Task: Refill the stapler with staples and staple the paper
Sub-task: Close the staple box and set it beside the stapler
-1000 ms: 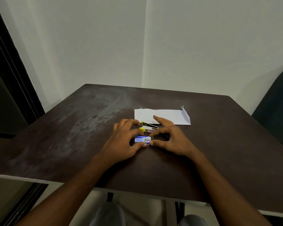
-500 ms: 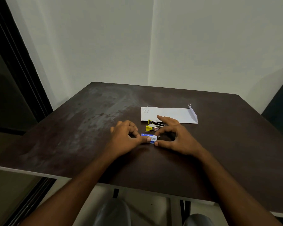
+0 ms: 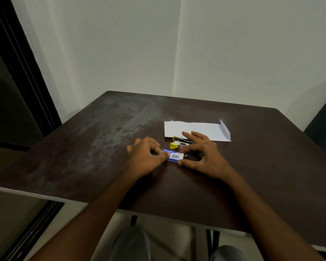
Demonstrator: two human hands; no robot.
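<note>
A small blue and white staple box lies on the dark table. Its white inner tray is slid partly out to the right, with staples showing in it. My left hand pinches the box's left end. My right hand holds the tray's right end between thumb and forefinger. Just behind the box lies a yellow and black stapler, opened up and partly hidden by my right fingers. A folded white paper lies behind the stapler, its right corner turned up.
The table stands in a corner against white walls. A dark chair is at the right edge. A dark door frame runs along the left. My knees show below the table's near edge.
The white inner tray has slid a little further out of the blue sleeve to the right. My head has shifted, so the view moved slightly.
</note>
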